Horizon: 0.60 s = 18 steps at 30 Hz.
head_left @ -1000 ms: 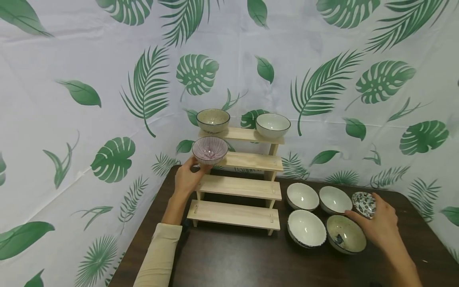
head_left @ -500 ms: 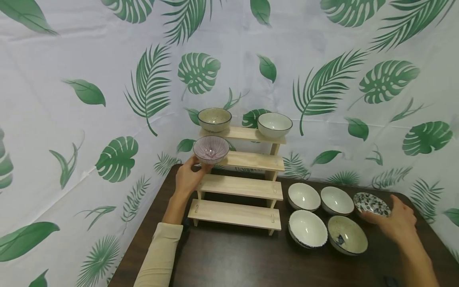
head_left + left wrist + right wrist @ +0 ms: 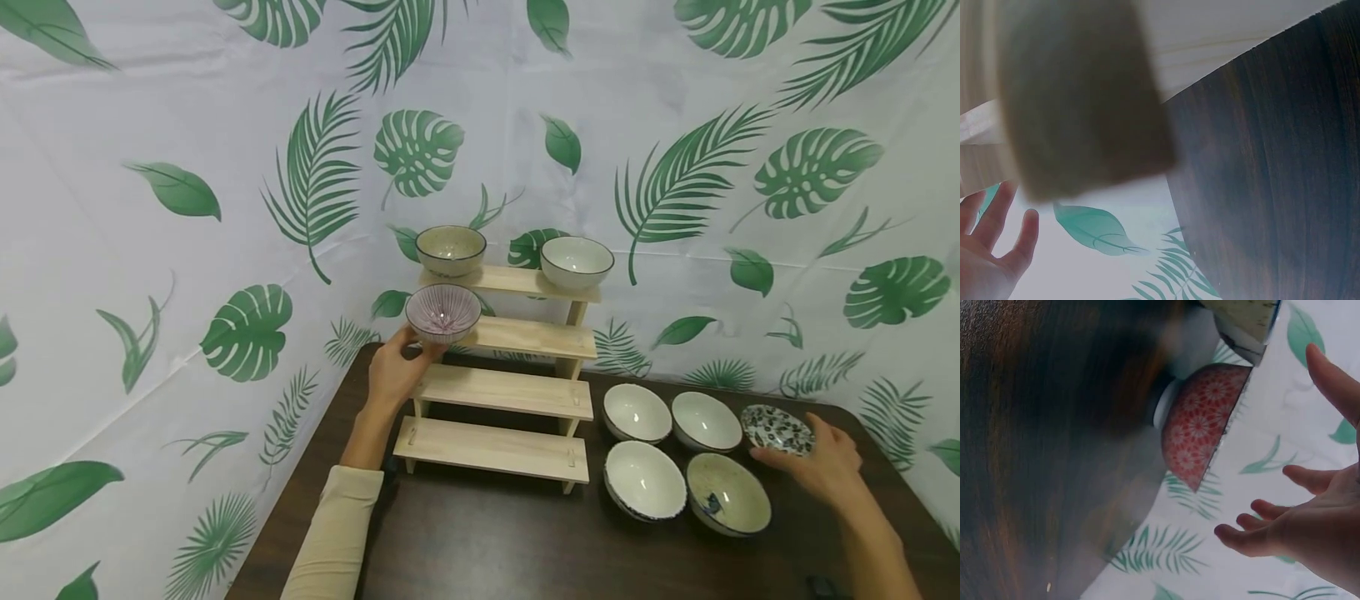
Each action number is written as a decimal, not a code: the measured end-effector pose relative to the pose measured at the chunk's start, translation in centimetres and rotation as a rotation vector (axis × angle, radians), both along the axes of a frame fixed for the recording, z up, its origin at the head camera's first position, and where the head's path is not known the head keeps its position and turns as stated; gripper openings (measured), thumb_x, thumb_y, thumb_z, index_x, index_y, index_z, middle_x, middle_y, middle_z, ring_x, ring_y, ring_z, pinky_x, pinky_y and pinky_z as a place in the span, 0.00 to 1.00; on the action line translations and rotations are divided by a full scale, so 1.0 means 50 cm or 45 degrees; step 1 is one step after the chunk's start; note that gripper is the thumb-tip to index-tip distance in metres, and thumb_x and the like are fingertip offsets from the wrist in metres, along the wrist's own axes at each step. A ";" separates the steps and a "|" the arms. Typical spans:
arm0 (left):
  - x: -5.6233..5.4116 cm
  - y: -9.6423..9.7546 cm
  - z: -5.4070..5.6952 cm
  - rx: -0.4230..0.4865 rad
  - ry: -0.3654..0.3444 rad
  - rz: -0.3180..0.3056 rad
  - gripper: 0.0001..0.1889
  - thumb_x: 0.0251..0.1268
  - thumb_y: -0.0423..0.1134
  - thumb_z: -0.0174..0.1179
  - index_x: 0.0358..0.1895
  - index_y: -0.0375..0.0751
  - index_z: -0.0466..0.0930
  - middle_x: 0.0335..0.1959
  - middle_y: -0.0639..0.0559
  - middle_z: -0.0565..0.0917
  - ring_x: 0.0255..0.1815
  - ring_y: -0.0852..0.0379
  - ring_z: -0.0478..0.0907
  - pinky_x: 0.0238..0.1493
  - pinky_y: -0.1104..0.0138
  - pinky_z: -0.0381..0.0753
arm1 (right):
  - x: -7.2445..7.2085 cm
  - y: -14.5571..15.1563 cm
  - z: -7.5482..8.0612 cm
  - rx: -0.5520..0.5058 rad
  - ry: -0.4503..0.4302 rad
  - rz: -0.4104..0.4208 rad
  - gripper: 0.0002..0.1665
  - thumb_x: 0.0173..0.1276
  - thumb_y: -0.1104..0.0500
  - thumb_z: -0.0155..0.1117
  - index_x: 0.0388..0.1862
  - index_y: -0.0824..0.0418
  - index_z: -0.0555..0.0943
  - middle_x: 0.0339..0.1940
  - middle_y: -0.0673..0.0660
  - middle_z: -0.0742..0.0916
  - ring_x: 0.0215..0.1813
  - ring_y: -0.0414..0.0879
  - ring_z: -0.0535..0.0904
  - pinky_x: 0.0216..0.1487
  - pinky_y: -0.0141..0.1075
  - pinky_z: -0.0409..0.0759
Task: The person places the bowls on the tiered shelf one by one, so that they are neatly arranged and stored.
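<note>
Nearest us, a green bowl [image 3: 738, 487] sits near a speckled bowl [image 3: 776, 427]; the right hand [image 3: 828, 467] spreads its fingers beside the latter, ungripped. A clumsy grasp could knock them together. Beyond, the left hand [image 3: 393, 371] pinches a purple bowl [image 3: 444, 315] at the left of a wooden rack [image 3: 495, 450]; released off-balance, we judge, it could topple.

Compared with a second ago, the right hand [image 3: 821, 464] sits farther right, uncovering more of the patterned bowl [image 3: 777, 428]; since half a second ago, it has edged slightly back left.
</note>
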<state>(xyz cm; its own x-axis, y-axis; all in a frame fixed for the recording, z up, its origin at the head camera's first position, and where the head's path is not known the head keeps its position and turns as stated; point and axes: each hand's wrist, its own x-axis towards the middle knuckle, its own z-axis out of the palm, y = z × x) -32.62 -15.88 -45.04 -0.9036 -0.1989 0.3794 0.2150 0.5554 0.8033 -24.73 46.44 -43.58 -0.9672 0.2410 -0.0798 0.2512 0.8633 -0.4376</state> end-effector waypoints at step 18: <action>-0.002 0.002 0.000 0.002 -0.003 0.004 0.26 0.58 0.63 0.72 0.54 0.52 0.86 0.53 0.46 0.90 0.59 0.40 0.84 0.62 0.41 0.78 | -0.029 0.033 -0.062 -0.039 -0.026 0.066 0.74 0.66 0.33 0.66 0.80 0.77 0.33 0.72 0.94 0.42 0.70 0.95 0.39 0.62 0.83 0.52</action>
<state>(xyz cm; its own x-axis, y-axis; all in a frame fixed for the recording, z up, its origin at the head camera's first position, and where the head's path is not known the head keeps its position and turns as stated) -32.72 -15.78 -45.06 -0.9037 -0.2026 0.3772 0.2115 0.5545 0.8048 -26.16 48.10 -46.66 -0.9764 0.1879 -0.1061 0.2157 0.8617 -0.4594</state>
